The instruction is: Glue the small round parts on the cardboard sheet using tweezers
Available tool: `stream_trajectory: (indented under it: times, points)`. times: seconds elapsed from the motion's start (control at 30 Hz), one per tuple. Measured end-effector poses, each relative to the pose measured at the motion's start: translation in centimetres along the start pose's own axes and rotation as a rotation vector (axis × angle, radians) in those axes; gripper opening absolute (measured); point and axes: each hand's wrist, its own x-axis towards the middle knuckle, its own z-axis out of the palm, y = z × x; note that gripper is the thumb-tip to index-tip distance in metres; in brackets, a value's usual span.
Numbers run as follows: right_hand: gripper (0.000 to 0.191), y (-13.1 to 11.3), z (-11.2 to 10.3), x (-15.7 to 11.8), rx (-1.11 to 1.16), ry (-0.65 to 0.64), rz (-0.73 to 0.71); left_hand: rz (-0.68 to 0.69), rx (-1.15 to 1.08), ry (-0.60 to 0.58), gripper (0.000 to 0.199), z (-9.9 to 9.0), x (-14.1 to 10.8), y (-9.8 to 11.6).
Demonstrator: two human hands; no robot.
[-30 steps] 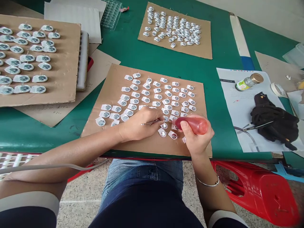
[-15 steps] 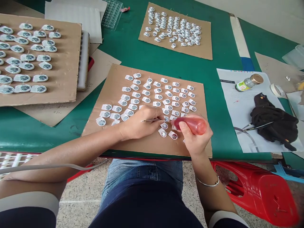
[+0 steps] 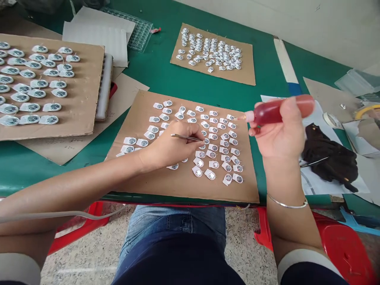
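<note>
My left hand [image 3: 170, 146] is closed around thin metal tweezers [image 3: 184, 137], just above the front cardboard sheet [image 3: 190, 192]. Several small white pieces with round silvery patterned faces [image 3: 213, 147] lie in rough rows on that sheet. Some of them are hidden beneath my left hand and forearm. My right hand [image 3: 280, 140] grips a red squeeze bottle [image 3: 268, 112], raised over the right side of the sheet. The bottle lies nearly level, its narrow tip pointing left, apart from the pieces.
More such pieces cover a raised cardboard sheet [image 3: 80, 99] at left and another sheet [image 3: 247, 73] at the back. At right lie a black cloth bundle [image 3: 329, 158], a tape roll [image 3: 332, 120] and papers. A red stool [image 3: 347, 253] stands below the table.
My right hand has lifted the red bottle up and right, away from the pieces near my left hand. My left hand stays low with the tweezers. The camera view has shifted.
</note>
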Motion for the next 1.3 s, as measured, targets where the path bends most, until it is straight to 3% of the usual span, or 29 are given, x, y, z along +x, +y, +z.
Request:
stream_trajectory:
  times: [0.17, 0.33, 0.6, 0.73, 0.87, 1.07, 1.3]
  points:
    - [0.032, 3.0, 1.8, 2.9, -0.072, -0.092, 0.087, 0.030, 0.078, -0.026, 0.010, 0.5, -0.2, -0.6]
    - [0.028, 6.2, 2.0, 2.0, -0.302, -0.023, -0.067, 0.057, 0.105, -0.059, 0.014, 1.2, -1.2, -1.8]
    - [0.025, 6.6, 1.6, 1.1, -0.391, -0.033, -0.187, 0.034, 0.090, -0.049, 0.011, 1.3, -0.9, -1.9]
    - [0.028, 6.4, 1.8, 0.5, -0.374, -0.059, -0.178, 0.055, 0.108, -0.067, 0.013, 1.4, -1.0, -2.0]
    - [0.029, 6.0, 2.3, 0.0, -0.296, -0.082, -0.151, 0.148, 0.171, -0.115, 0.013, 1.3, -1.0, -2.1]
    - [0.032, 6.0, 2.6, -0.2, -0.380, -0.066, -0.179, 0.320, 0.383, -0.256, 0.013, 1.3, -1.0, -1.6]
    - [0.029, 5.5, 3.5, -1.0, -0.620, -0.149, -0.254, 0.615, 0.763, -0.173, 0.021, 3.2, -2.2, -0.8]
